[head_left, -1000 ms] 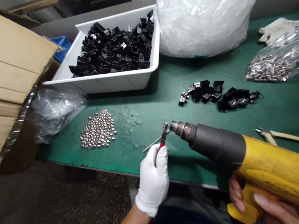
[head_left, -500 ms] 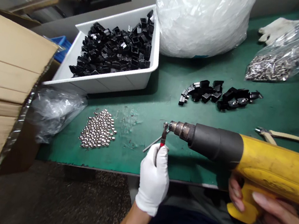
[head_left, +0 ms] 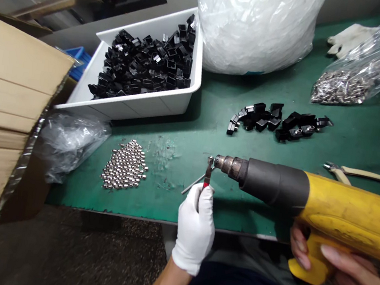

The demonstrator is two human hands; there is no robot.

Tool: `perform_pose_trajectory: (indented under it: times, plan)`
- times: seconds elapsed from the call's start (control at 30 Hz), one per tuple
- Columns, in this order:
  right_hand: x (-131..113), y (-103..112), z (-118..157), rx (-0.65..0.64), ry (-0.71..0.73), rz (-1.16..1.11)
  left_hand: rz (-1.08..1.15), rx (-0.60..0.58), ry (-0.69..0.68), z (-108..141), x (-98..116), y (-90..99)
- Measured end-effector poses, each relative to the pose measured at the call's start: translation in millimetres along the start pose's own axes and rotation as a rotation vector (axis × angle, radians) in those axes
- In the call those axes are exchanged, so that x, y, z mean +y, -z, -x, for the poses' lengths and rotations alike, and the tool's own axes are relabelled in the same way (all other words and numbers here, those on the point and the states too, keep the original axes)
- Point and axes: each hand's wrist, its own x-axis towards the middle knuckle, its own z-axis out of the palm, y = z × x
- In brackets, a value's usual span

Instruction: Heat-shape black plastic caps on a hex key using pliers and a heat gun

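1. Small metal piece, too small for me to make out its shape, is held up at the tip of a red-sleeved gripping tool, just left of the heat gun nozzle and above the near part of the counter. I can't tell if the tool is tweezers or pliers.
2. Left hand, white-gloved, is closed around the tool, pinching it upright. A thin silver leg of the tool sticks out to the left.
3. Right hand, bare, is closed around the grip of the yellow heat gun, with the nozzle aimed left at the piece.
4. Nearby I see a pile of silver fittings on the left, loose black plastic parts farther off, and a white tub of black parts far left.
5. Risks, as I judge them: a looser pinch could drop the piece onto the counter. The glove sits close to the nozzle, so it could scorch if the hand creeps forward. Heat could also travel down the tool into the fingers.
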Motion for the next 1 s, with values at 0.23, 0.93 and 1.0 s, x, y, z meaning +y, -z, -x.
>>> perform_pose_trajectory:
  times: [0.23, 0.93, 1.0]
  plan:
    - [-3.6, -0.9, 0.6, 0.006, -0.004, 0.016, 0.01, -0.005, 0.014, 0.6, 0.7, 0.1]
    - [-1.9, -3.8, 1.3, 0.012, -0.006, -0.007, 0.023, -0.007, 0.021, 1.7, -2.6, -0.1]
    - [-2.2, -3.3, 1.4, 0.003, -0.005, -0.008, 0.026, -0.004, 0.025, 1.9, -2.3, 0.1]
